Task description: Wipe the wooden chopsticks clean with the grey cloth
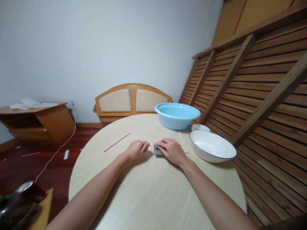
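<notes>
One stick (151, 145): left hand (138, 149) pinched it, right hand (171, 150) clamped grey cloth (157, 150). I feared uneven pressure could snap the stick.

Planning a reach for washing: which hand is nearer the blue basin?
Right. The right hand is directly in front of the blue basin; the left hand is farther off, in front and leftward.

The left forearm (96, 189) and right forearm (212, 193) are slim and smooth, uncovered along all that shows, broad at the near end and tapering toward the far end. The left grip (137, 149) and right grip (173, 150) are bare hands with slender fingers (164, 144).
</notes>
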### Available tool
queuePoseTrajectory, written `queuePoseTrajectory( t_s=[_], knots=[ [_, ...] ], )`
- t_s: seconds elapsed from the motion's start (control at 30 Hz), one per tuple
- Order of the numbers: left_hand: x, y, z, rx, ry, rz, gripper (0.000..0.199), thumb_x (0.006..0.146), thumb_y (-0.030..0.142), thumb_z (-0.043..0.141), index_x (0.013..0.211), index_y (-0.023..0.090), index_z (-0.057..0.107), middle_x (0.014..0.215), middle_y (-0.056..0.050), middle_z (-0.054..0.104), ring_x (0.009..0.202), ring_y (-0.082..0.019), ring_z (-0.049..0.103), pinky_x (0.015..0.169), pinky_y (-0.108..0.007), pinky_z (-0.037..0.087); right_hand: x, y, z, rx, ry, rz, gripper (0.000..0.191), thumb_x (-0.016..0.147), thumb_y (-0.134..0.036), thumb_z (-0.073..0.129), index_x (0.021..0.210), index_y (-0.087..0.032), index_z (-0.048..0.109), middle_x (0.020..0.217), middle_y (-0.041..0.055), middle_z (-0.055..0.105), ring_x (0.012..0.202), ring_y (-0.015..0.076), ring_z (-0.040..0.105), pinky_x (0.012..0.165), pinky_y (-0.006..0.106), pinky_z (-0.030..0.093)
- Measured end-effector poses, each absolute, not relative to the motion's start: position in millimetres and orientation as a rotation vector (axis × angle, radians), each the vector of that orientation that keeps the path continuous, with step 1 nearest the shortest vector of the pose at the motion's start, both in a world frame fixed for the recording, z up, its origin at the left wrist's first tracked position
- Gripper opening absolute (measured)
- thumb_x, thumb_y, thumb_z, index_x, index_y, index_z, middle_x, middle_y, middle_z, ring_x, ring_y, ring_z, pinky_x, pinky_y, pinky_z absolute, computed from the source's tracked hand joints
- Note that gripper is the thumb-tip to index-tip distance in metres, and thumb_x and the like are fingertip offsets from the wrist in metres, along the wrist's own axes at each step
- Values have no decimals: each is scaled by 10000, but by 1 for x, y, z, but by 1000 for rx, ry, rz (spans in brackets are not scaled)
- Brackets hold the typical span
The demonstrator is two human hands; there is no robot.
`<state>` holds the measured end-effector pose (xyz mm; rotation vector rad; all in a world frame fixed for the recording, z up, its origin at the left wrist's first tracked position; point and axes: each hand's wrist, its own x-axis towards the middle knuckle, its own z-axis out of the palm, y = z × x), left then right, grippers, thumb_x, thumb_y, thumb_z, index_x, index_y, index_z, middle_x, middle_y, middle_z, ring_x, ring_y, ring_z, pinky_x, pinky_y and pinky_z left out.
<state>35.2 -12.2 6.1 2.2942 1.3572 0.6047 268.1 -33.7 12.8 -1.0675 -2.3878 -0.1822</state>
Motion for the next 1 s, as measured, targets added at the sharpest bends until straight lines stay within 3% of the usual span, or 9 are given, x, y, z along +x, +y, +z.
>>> queuePoseTrajectory(
  t_s=[0.7, 1.0],
  knots=[
    [34, -13, 5, 2352, 1311, 670, 603, 930, 591, 299, 774, 159, 690, 747, -34, 703, 628, -59, 501, 642, -174, 308, 270, -33, 10, -1099, -2346, -176, 197, 982, -287, 580, 1142, -282, 695, 994, 32, 655, 943, 170, 576, 817, 309, 368],
    [34, -13, 8, 2376, 1322, 580, 601, 940, 577, 300, 734, 161, 681, 707, -26, 698, 586, -49, 485, 630, -173, 289, 267, -34, 11, -1072, -2376, -151, 195, 984, -291, 582, 1142, -297, 696, 998, 22, 658, 950, 167, 577, 814, 306, 354]
  ],
)
